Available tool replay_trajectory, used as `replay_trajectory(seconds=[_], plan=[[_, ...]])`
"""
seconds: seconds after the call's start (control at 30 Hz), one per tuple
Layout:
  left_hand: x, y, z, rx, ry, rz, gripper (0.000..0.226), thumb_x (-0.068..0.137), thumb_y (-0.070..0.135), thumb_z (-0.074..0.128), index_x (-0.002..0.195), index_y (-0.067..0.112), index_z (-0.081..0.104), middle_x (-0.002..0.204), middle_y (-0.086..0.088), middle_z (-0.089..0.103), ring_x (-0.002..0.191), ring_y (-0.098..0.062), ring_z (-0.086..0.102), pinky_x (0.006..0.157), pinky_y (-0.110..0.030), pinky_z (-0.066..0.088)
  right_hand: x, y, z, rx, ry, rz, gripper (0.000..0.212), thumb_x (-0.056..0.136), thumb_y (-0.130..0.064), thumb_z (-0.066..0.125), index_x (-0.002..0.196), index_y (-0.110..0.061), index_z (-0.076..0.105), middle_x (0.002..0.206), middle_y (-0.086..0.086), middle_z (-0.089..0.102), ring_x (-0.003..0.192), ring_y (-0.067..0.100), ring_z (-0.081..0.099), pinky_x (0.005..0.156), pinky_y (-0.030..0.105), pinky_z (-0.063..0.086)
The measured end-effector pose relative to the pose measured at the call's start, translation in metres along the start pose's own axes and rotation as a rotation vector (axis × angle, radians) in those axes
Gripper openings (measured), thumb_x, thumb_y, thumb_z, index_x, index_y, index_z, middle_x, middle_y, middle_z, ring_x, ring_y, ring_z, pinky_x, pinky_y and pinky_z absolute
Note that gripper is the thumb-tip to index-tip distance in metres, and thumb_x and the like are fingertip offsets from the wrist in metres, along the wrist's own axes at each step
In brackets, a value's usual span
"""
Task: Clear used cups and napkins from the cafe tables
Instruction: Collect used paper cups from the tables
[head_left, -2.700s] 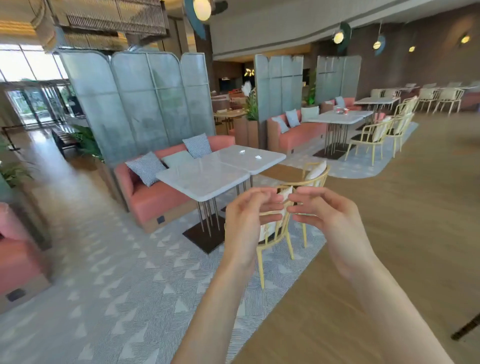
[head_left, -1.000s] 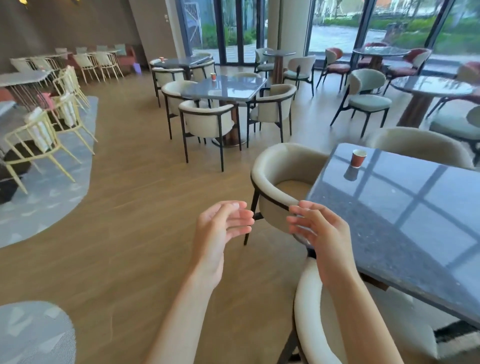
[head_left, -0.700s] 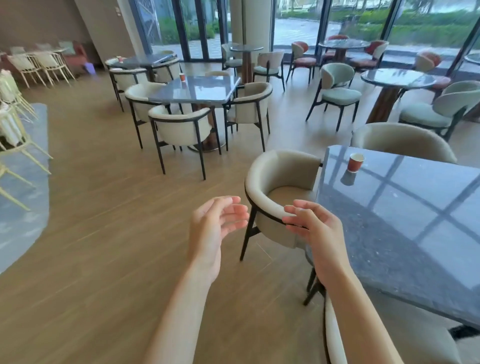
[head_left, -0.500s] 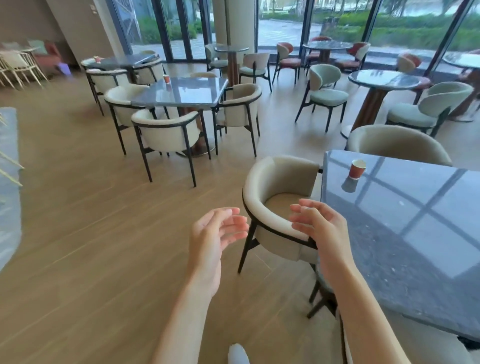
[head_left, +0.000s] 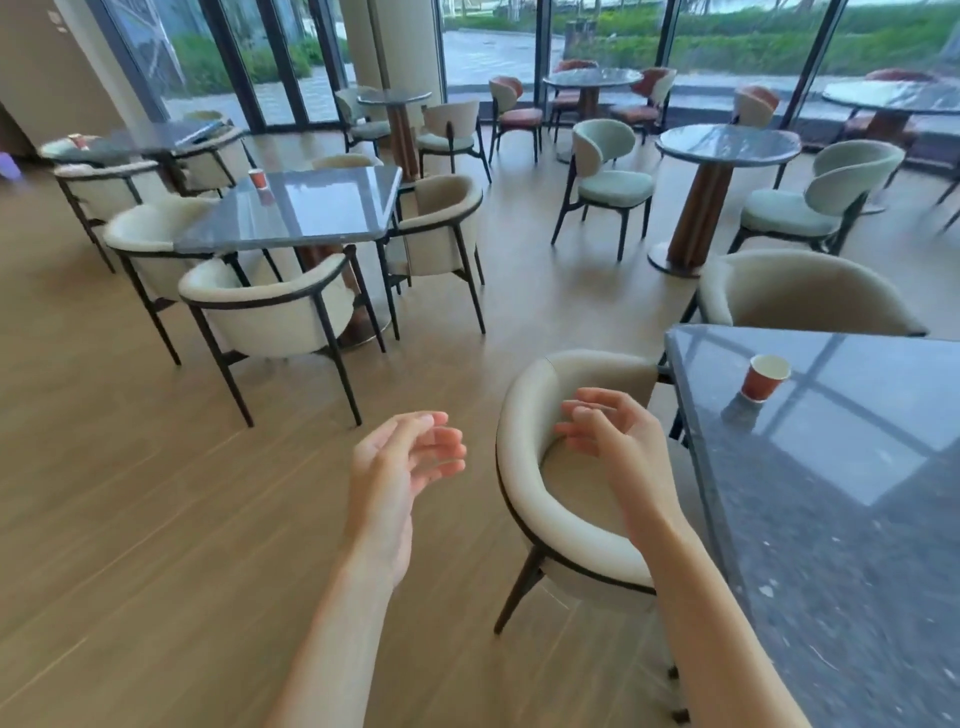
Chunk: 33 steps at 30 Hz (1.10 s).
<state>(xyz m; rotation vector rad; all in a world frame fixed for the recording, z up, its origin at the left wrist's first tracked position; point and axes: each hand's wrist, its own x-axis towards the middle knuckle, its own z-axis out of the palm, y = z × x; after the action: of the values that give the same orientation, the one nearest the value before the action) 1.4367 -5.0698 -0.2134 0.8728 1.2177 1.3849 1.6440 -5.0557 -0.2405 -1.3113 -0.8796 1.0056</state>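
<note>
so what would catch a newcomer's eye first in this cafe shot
Two bare forearms reach in from below, the left hand and right hand open and empty. To their right, a red paper cup stands alone on the glossy dark table; another red cup sits on the square table further back.

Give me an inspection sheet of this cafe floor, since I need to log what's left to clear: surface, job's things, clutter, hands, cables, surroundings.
Surface: dark glossy square table at the right, bare apart from one cup.
Job's things: orange paper cup upright on that table; second orange cup on the middle square table; a third, blurred, on the far left table. No napkins seen.
Clutter: nothing seen.
Hands: left hand and right hand open and empty, raised over the floor and a cream armchair; no grip on anything.
Cables: nothing seen.
Surroundings: wooden floor, round tables, glass wall with greenery outside.
</note>
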Motion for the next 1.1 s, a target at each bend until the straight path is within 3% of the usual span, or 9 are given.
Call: replay_trajectory(seconds=[0.23,0.47,0.67,0.77,0.9,1.1], plan=[[0.112,-0.039,0.067,-0.023,-0.247,-0.213,0.021,0.099,0.005,0.055,0.09,-0.002,0.073,0.079,-0.019,0.073,0.074,-0.029,0.07,0.069,-0.039,0.062,0.069,0.032,-0.011,-0.175,0.239,0.031,0.02,0.095,-0.015,0.066,0.11,-0.028,0.068,0.098,-0.013,0.078,0.092,0.01,0.074,0.088,0.037,0.059],[0.232,-0.054,0.135,0.027,-0.527,-0.347,0.019,0.099,0.004,0.055,0.093,-0.003,0.072,0.081,-0.019,0.072,0.076,-0.028,0.07,0.068,-0.036,0.062,0.139,0.042,-0.027,-0.205,0.59,0.118,0.023,0.092,-0.009,0.071,0.106,-0.026,0.069,0.099,-0.006,0.078,0.089,0.01,0.074,0.076,0.026,0.06],[0.306,-0.058,0.205,0.091,-0.745,-0.383,0.02,0.1,0.004,0.055,0.091,0.0,0.072,0.076,-0.014,0.072,0.073,-0.025,0.069,0.067,-0.034,0.061,0.181,0.039,-0.038,-0.251,0.808,0.159,0.023,0.091,-0.014,0.073,0.108,-0.029,0.067,0.101,-0.008,0.077,0.093,0.006,0.072,0.087,0.035,0.059],[0.313,-0.069,0.24,0.16,-0.851,-0.403,0.018,0.1,0.004,0.057,0.091,0.003,0.073,0.081,-0.016,0.073,0.077,-0.029,0.068,0.074,-0.041,0.059,0.19,0.045,-0.046,-0.291,0.862,0.214,0.029,0.09,-0.016,0.075,0.114,-0.027,0.063,0.106,-0.008,0.073,0.097,0.006,0.07,0.09,0.037,0.059],[0.316,-0.094,0.293,0.224,-0.993,-0.415,0.016,0.1,0.004,0.058,0.095,0.005,0.074,0.086,-0.012,0.076,0.079,-0.026,0.07,0.073,-0.037,0.058,0.208,0.059,-0.068,-0.367,0.891,0.28,0.041,0.087,-0.021,0.079,0.121,-0.029,0.056,0.111,-0.012,0.067,0.09,-0.01,0.063,0.078,0.012,0.049],[0.321,-0.15,0.374,0.332,-1.029,-0.412,0.019,0.101,0.004,0.057,0.097,0.008,0.075,0.092,-0.009,0.078,0.081,-0.02,0.073,0.074,-0.036,0.061,0.263,0.09,-0.134,-0.392,0.861,0.352,0.065,0.083,-0.018,0.081,0.138,-0.019,0.047,0.126,-0.003,0.056,0.108,0.012,0.058,0.085,0.017,0.04]])
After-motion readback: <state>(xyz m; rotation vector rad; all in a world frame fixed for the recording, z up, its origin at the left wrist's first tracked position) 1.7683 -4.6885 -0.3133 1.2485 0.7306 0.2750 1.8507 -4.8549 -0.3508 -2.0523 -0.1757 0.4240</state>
